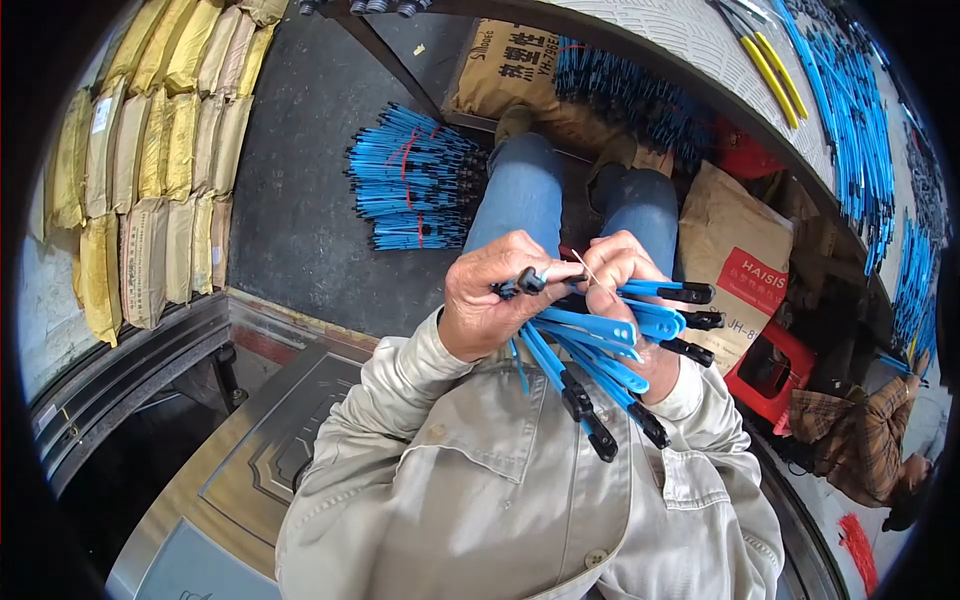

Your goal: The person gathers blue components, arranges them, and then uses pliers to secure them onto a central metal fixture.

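Observation:
Above my lap, both hands are closed around a bunch of blue plastic strips (590,328) with black end fittings, fanned out toward my chest and to the right. Curled round the bunch's left side is my left hand (488,290), a black end poking out between its fingers. Pinching at the top is my right hand (625,268), with several strips spreading below and beside its fingers. A thin light strand (584,264) stands up between the two hands; where its ends go is hidden.
On the dark floor lie tied bundles of blue strips (405,180). Stacked sacks (150,150) line the left wall. At right, a bench (680,50) holds yellow-handled pliers (775,80) and more strips (850,130). Below are a paper sack (725,225) and red stool (775,370); another person (870,440) is beyond.

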### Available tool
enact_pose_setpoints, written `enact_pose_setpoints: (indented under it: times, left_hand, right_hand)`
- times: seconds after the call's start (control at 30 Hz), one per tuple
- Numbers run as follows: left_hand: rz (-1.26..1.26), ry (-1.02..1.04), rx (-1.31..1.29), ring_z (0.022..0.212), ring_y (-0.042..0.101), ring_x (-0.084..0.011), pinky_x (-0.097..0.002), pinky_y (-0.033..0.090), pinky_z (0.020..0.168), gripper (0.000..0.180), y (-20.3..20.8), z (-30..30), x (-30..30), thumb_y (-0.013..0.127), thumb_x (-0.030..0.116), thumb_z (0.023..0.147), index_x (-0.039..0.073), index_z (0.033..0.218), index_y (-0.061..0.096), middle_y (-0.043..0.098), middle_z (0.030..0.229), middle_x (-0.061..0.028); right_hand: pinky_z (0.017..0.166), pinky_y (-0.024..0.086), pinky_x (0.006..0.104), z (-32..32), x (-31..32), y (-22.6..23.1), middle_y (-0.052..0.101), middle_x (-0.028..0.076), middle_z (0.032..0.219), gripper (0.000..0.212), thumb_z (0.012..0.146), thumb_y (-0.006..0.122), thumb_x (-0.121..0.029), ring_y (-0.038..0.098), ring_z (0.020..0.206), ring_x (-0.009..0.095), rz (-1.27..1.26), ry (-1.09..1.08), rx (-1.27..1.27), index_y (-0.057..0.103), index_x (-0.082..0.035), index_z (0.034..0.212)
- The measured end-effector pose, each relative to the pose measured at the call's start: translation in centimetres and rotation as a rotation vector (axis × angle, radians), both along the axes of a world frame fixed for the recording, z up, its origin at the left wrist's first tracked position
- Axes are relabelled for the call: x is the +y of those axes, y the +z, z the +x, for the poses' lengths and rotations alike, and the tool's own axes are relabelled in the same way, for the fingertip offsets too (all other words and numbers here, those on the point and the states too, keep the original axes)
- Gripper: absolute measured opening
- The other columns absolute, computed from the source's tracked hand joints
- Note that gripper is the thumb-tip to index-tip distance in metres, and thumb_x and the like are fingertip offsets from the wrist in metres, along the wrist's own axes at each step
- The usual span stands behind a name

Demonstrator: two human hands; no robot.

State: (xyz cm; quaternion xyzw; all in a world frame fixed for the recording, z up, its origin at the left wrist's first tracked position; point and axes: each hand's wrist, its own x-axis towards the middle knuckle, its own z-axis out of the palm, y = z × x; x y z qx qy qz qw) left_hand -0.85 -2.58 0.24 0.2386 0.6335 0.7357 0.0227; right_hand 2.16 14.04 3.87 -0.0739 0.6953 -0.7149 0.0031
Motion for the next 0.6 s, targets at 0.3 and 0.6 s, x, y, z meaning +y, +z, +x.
enact_pose_setpoints:
  times: [0.3, 0.6]
  left_hand:
    - [-0.004, 0.052, 0.106, 0.069, 0.058, -0.0188, -0.0294, 0.045, 0.063, 0.02, 0.5, 0.4, 0.1, 0.072, -0.003, 0.071, 0.0, 0.09, 0.066, 0.062, 0.079, -0.008]
    - [-0.04, 0.114, 0.15, 0.07, 0.058, -0.0207, -0.0305, 0.046, 0.064, 0.025, 0.6, 0.9, 0.4, 0.07, -0.004, 0.068, -0.001, 0.092, 0.068, 0.064, 0.079, -0.0085]
  right_hand:
    - [0.072, 0.041, 0.0303, 0.3, -0.1, 0.5, 0.053, 0.009, 0.086, 0.011, 0.084, 0.059, -0.013, 0.051, 0.078, 0.017, 0.115, -0.002, 0.092, 0.054, -0.005, 0.077]
    - [0.072, 0.041, 0.0284, 0.8, -0.7, 0.7, 0.051, 0.01, 0.09, 0.014, 0.087, 0.056, -0.013, 0.049, 0.081, 0.016, 0.056, -0.056, -0.026, 0.052, -0.003, 0.077]
